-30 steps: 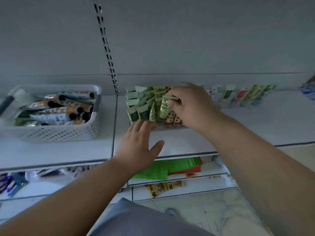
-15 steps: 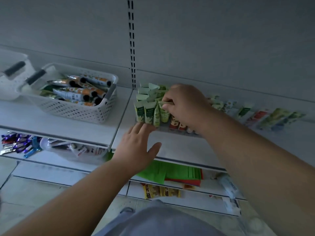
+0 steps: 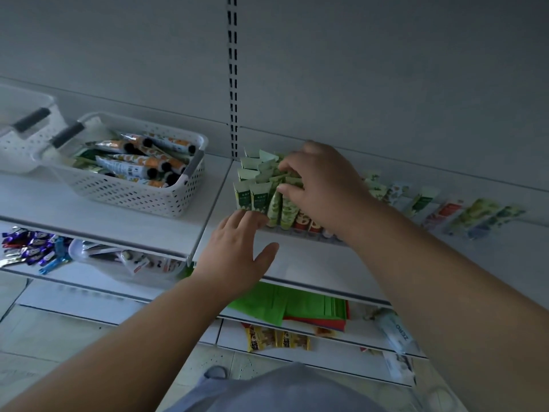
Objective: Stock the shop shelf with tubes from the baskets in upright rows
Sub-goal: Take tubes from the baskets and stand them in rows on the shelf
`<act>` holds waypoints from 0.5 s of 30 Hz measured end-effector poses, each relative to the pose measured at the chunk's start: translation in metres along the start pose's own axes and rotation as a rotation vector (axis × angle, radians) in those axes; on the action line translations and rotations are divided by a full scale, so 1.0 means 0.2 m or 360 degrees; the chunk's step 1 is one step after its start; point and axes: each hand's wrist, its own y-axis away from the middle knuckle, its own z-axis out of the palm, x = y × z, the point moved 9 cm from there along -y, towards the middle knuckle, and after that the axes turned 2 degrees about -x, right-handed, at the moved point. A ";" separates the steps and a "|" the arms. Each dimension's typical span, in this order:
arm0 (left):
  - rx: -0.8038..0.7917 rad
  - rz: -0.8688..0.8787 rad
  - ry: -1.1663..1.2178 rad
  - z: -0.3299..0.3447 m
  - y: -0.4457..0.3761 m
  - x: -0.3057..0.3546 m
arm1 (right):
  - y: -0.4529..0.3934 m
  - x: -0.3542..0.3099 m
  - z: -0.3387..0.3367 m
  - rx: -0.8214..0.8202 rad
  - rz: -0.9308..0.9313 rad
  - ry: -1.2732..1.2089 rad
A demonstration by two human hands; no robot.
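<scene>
My right hand was over the block of upright green tubes that stood at the back of the shelf, just right of the slotted upright in the back panel. Its fingers were curled down into the tops of the tubes, thumb and forefinger pinching the flat crimped end of one in the near rows; which tube exactly, I could not tell, as my knuckles hid it. The tubes stood cap down, long axis vertical, though the two nearest my thumb leaned a little to the left.

My left hand lay flat and spread, holding nothing, its fingertips touching the foot of the front row, thumb stretched out to the right over the bare shelf toward its front edge.

The white basket with the remaining stock, orange tubes lying on their sides with black caps mostly toward the right, sat on the neighbouring shelf section, well to the left of both hands. My left hand was clearly the nearer one to it, so I judged the next fetch would fall to that hand, a reach leftward, while the right settled the tube it held. More tubes lay flat along the back edge to the right, not yet stood up.
</scene>
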 end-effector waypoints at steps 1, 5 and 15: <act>0.0028 -0.0004 0.0006 -0.03 0.01 -0.01 | 0.00 -0.04 -0.03 0.0041 -0.0041 -0.0052; 0.0191 -0.0086 -0.0023 -0.25 0.09 -0.07 | -0.01 -0.23 -0.08 0.0124 -0.0177 -0.0284; 0.0366 -0.0209 -0.0217 -0.78 0.18 -0.49 | -0.26 -0.80 -0.04 0.0081 -0.0332 -0.0473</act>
